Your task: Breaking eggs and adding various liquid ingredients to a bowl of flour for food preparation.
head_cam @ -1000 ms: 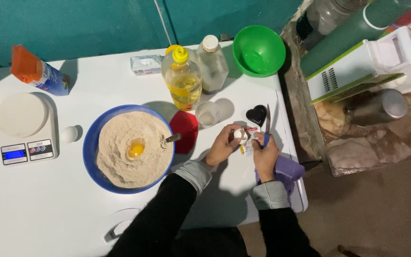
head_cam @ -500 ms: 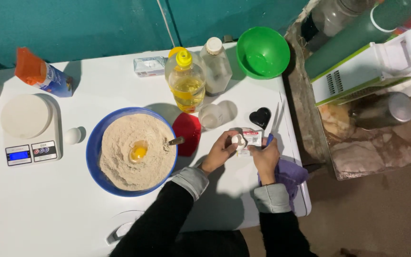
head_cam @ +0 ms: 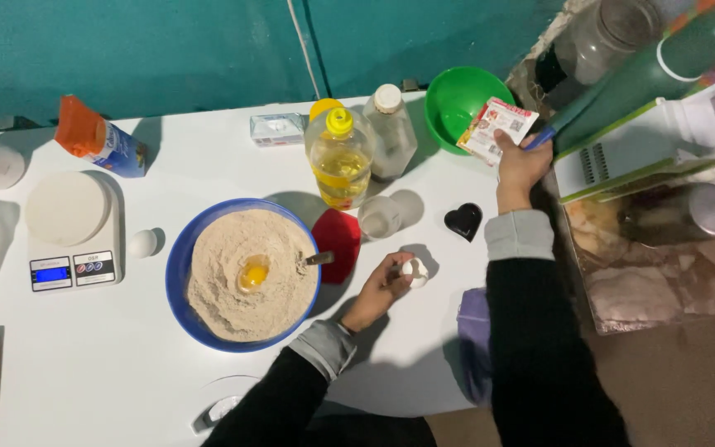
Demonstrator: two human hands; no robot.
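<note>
Since the earlier frame, both hands have separated: right hand (head_cam: pixel 521 165) has risen to the green bowl (head_cam: pixel 448 95), closed on a small packet (head_cam: pixel 496 128). White bench (head_cam: pixel 93 364) carries a blue bowl (head_cam: pixel 182 273) of flour with an egg yolk (head_cam: pixel 251 275). Left hand (head_cam: pixel 382 290) rests beside it, fingers closed around an eggshell (head_cam: pixel 414 271).

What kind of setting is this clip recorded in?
Most likely a makeshift home baking spot: a white table against a teal wall holds a blue bowl of flour with an egg, a kitchen scale and an oil bottle.
</note>
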